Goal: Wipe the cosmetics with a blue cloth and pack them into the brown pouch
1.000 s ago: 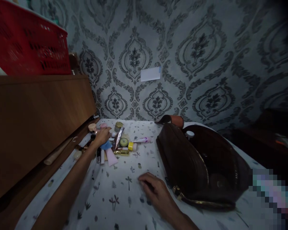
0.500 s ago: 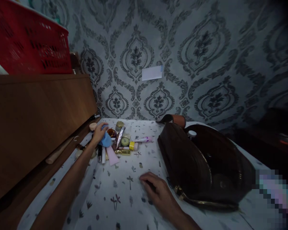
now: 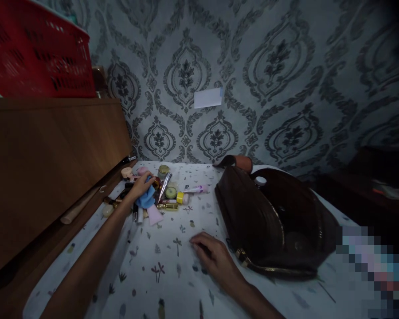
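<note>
My left hand (image 3: 142, 185) reaches into a pile of cosmetics, its fingers closed on a crumpled blue cloth (image 3: 146, 197). Around it lie a silver tube (image 3: 165, 186), a round green-lidded jar (image 3: 170, 192), a gold tube (image 3: 168, 206), a yellow-banded jar (image 3: 182, 198) and a pale pink tube (image 3: 154, 215). A white and purple tube (image 3: 196, 189) lies to the right of the pile. My right hand (image 3: 216, 261) rests on the patterned sheet, fingers curled in with the thumb near the index finger and nothing visible in them.
A dark brown bag (image 3: 249, 212) lies unzipped to the right, with a white-capped item (image 3: 260, 181) at its opening. The wooden cabinet (image 3: 53, 164) borders the left side, a red basket (image 3: 53, 57) on top. Behind is a patterned wall (image 3: 216, 53).
My left hand has shifted slightly right and nearer with the blue cloth, uncovering a pink item behind it. My right hand stays in place. The camera view has moved a little.
</note>
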`<state>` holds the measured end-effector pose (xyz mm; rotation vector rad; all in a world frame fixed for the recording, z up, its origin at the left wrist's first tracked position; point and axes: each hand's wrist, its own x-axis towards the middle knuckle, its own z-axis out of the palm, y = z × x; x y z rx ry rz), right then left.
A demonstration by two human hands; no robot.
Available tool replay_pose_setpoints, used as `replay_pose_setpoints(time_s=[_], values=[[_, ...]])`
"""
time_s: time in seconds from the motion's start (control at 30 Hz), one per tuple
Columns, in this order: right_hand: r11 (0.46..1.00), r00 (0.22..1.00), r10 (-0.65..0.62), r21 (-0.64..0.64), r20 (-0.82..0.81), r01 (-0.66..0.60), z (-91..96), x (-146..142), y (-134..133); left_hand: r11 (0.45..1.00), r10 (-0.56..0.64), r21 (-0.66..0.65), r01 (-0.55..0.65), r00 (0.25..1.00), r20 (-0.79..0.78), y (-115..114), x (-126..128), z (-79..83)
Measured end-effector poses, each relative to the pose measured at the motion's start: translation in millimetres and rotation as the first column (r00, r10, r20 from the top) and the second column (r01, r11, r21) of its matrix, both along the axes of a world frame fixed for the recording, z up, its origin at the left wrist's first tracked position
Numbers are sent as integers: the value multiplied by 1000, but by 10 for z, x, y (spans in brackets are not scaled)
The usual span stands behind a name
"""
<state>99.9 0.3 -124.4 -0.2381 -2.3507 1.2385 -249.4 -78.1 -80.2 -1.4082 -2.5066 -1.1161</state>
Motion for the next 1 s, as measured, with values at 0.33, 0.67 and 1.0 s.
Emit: replay_pose_setpoints(time_s=[0.33,0.67,1.0], values=[[1000,1000,-8,28,-18,8,19,14,-11,992,-10,124,25,992,-123,-302,544,45],[997,999,1,75,-38,2,-33,6,13,985,77,164,-60,992,-102,-465,871,-79],[996,997,7,85,-78,0,-99,0,10,968,-181,177,180,983,-11,-507,1551,-66]])
